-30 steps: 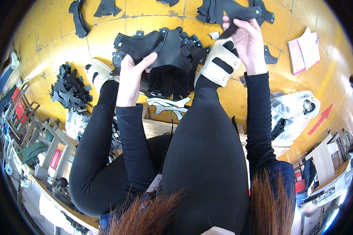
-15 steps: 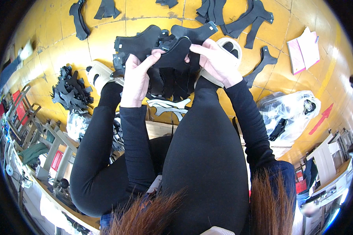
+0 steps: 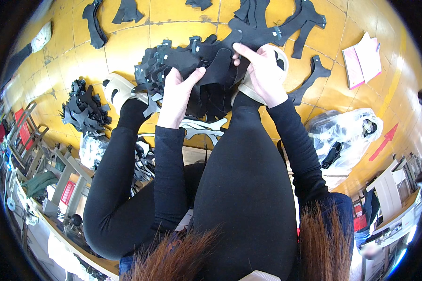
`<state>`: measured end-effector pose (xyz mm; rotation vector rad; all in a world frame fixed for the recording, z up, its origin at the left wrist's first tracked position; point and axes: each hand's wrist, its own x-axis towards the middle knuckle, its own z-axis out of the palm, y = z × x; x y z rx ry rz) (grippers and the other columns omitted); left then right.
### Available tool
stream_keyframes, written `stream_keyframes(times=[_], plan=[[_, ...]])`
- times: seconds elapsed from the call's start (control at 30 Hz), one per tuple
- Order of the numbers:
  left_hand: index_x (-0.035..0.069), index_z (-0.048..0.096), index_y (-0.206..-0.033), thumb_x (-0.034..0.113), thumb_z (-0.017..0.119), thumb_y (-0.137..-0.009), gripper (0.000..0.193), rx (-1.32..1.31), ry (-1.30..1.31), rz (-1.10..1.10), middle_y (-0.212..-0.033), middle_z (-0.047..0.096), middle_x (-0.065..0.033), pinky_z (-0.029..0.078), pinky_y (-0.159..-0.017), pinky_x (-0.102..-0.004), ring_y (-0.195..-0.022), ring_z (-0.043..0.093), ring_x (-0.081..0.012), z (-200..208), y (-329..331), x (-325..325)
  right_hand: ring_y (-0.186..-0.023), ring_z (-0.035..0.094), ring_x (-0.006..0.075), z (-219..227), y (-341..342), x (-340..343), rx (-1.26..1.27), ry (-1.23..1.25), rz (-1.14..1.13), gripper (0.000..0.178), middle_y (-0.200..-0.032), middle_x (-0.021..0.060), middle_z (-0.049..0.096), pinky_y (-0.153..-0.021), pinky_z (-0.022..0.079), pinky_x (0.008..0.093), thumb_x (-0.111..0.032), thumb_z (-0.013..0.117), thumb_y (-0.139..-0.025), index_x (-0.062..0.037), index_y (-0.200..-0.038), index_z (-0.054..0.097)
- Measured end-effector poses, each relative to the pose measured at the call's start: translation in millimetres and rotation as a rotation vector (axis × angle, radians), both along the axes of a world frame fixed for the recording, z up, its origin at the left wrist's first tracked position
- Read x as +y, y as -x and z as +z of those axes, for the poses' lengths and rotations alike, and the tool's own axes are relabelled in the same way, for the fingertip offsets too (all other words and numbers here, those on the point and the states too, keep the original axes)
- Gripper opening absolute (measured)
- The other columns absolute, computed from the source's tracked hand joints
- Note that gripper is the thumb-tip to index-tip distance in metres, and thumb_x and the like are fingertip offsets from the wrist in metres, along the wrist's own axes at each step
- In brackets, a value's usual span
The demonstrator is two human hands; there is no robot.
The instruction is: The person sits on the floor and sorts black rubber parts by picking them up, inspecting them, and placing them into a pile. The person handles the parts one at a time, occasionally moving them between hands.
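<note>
Between my hands is a black cut-out piece [image 3: 217,68] of what looks like fabric, with a rounded top. My left hand [image 3: 177,96] pinches its left side with thumb over curled fingers. My right hand [image 3: 263,75] closes at its upper right, thumb stretched along the edge and fingertips partly hidden behind. Just beyond and beneath lies a heap of similar black pieces [image 3: 178,57], several with small pale tags. Another dark, tagged piece [image 3: 258,35] reaches out from the heap past my right thumb.
My beige shoes [image 3: 119,90] flank the heap on the yellow tiled floor [image 3: 126,51]. White-edged pieces [image 3: 204,127] lie nearer me. Another dark pile [image 3: 85,107] is left; a clear plastic bag [image 3: 347,136] and paper pad [image 3: 362,61] are right. Someone's white shoe [image 3: 42,36] shows far left.
The piece between my hands stands differently, uncovering more of the heap. My left hand has shifted slightly right, my right hand slightly up. At far left, the other person's shoe has moved up and right.
</note>
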<state>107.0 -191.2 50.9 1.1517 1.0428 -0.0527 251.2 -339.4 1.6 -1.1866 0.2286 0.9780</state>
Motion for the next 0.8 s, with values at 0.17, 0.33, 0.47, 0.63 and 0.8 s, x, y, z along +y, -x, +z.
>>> stream_keyframes(times=[0.17,0.33,0.47,0.63,0.8], plan=[[-0.003,0.060,-0.117,0.014,0.077,-0.087,0.038,0.028,-0.048,-0.153,-0.113,0.068,-0.0078,0.047,-0.095,-0.0304,-0.102,0.063,-0.0144,-4,6,4,-0.079,0.071,0.0227,-17,-28,-5,-0.303,0.035,-0.219,0.016,-0.086,0.0154,0.071,-0.066,0.052,0.0311,-0.004,0.075,-0.085,-0.0002,-0.088,0.059],[-0.005,0.063,-0.109,0.020,0.077,-0.083,0.039,0.197,-0.472,-0.271,-0.101,0.072,-0.0212,0.052,-0.084,-0.0361,-0.092,0.070,-0.0287,-33,29,10,-0.078,0.070,0.0264,-53,-106,7,-0.129,-0.006,-0.271,0.012,-0.089,0.0135,0.069,-0.072,0.054,0.0340,-0.002,0.070,-0.087,0.0015,-0.094,0.061],[-0.001,0.066,-0.108,0.023,0.073,-0.092,0.030,0.186,-0.695,-0.091,-0.095,0.072,-0.0076,0.048,-0.079,-0.0264,-0.082,0.062,-0.0101,-40,27,8,-0.065,0.066,0.0183,-83,-139,23,-0.158,0.056,-0.333,0.018,-0.077,0.0051,0.064,-0.057,0.052,0.0265,-0.007,0.072,-0.087,0.0002,-0.099,0.061],[0.002,0.065,-0.101,0.020,0.057,-0.102,0.020,0.097,-0.469,0.133,-0.087,0.070,-0.0022,0.041,-0.063,-0.0227,-0.071,0.052,-0.0069,-17,8,21,-0.064,0.060,0.0161,-102,-148,29,-0.310,0.032,-0.434,0.016,-0.081,0.0049,0.063,-0.056,0.049,0.0269,-0.008,0.070,-0.088,-0.0029,-0.099,0.060],[0.002,0.062,-0.096,0.018,0.056,-0.103,0.019,-0.079,-0.152,0.307,-0.086,0.068,-0.0058,0.048,-0.070,-0.0249,-0.077,0.060,-0.0111,2,-10,14,-0.069,0.056,0.0117,-98,-120,-8,-0.298,0.053,-0.478,0.011,-0.081,0.0017,0.060,-0.063,0.047,0.0261,-0.010,0.061,-0.093,-0.0064,-0.104,0.062]])
